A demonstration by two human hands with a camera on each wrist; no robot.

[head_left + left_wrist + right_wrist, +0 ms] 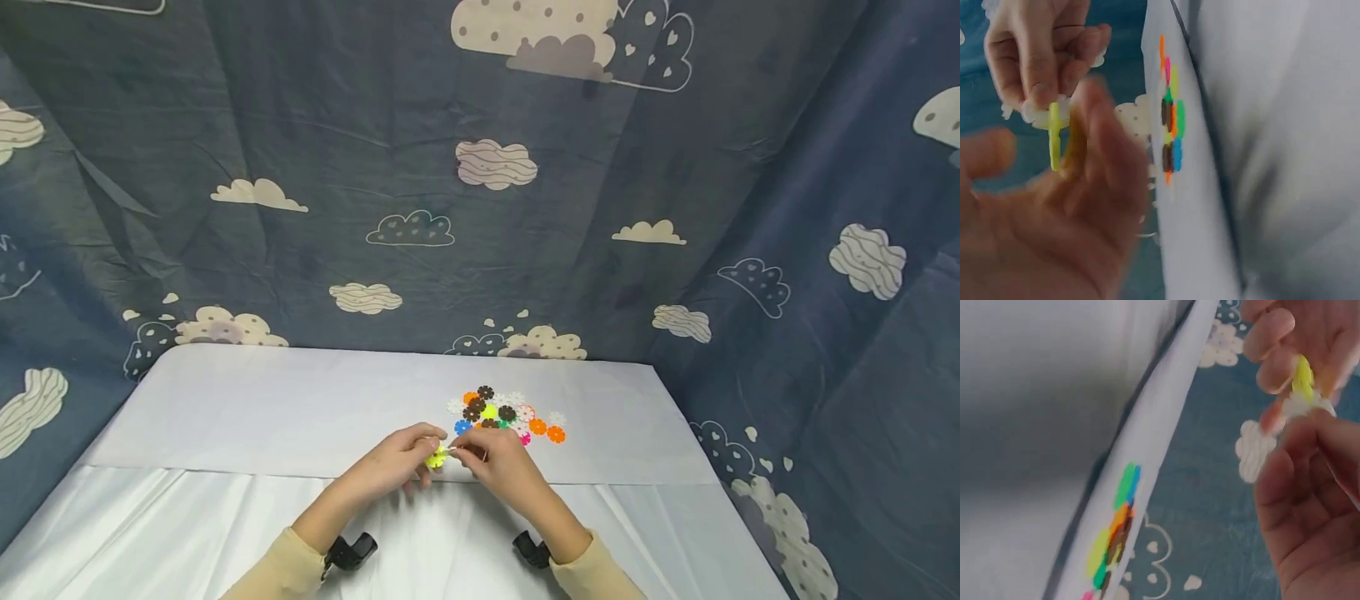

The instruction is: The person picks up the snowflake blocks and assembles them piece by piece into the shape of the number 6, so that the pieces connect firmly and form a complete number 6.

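Between the two hands, over the front of the white table, is a yellow flower-shaped disc meeting a white flower-shaped disc at an angle. My right hand pinches the white disc between thumb and fingertips. My left hand is around the yellow disc, its thumb and fingers spread apart in the left wrist view. Its fingers are blurred there and lie close beside the yellow disc; whether they touch it is unclear. How far the two discs are slotted together cannot be made out.
Just beyond my right hand, a loose pile of flower discs lies on the white cloth, among them orange discs, a blue disc and dark brown discs. A dark curtain with cloud prints hangs behind and beside the table.
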